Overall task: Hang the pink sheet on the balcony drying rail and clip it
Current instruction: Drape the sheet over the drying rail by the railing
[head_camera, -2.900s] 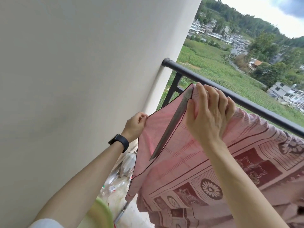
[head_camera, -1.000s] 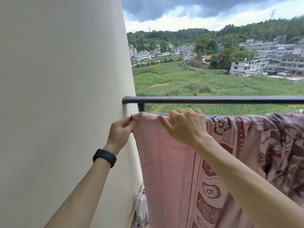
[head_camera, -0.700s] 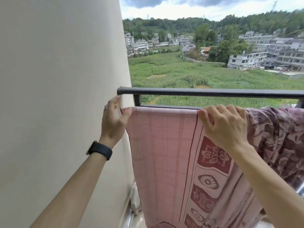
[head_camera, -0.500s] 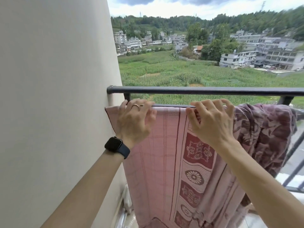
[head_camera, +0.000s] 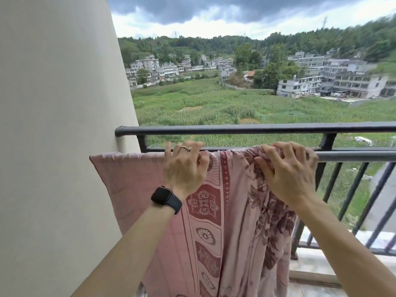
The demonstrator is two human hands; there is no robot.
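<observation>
Balcony rail (head_camera: 353, 156): left hand (head_camera: 184, 168), right hand (head_camera: 287, 172) slid rightward, both grasping pink sheet (head_camera: 137, 174).

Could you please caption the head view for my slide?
Left hand and right hand grip the pink sheet draped over the drying rail.

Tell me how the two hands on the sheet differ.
The left hand wears a ring and a black watch; the right hand is bare. The left hand curls over flat cloth; the right hand grips a bunched fold. Both hold the pink sheet at the drying rail.
</observation>
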